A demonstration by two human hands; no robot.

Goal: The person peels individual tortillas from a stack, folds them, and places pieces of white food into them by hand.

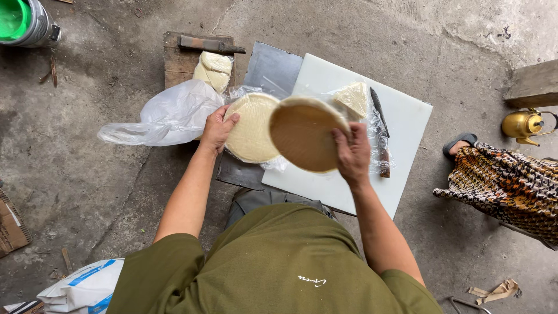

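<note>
Head view, nearest first
My shirt (273, 273): olive green, filling the bottom of the view as I bend over the work on the floor.
My right hand (352, 156): fingers curled over the near right edge of the tan disc (303, 135), gripping it and holding it tilted up off the board, so its flat brown face turns toward me.
My left hand (217, 129): fingers bent around the left rim of the pale stack (251, 127), thumb on top, pinning it flat; this hand is closed on the stack, not lifted.
Tan disc, look: round, thin, stiff-looking, even light brown with a paler rim; it overlaps the right side of the stack.
Pale stack, look: round cream sheets of the same outline, lying in crinkled clear wrapping (273, 164), which is spread open beneath them, probably to keep them off the surface.
White board (407, 122): the work surface, set on the concrete floor (87, 174) partly over a grey metal sheet (272, 68).
Knife (381, 135): lying along the board just right of my right hand, within reach.
Wedge pieces (353, 97): pale cut portions at the board's far side, near the knife.
White bag (168, 116): crumpled, just left of my left hand.
Wooden block (181, 58): behind the bag, with a cleaver (210, 45) and more bagged pale pieces (214, 70) on it.
Right edge: another person's patterned garment (505, 186) and a brass kettle (523, 124), well apart from my hands.
</note>
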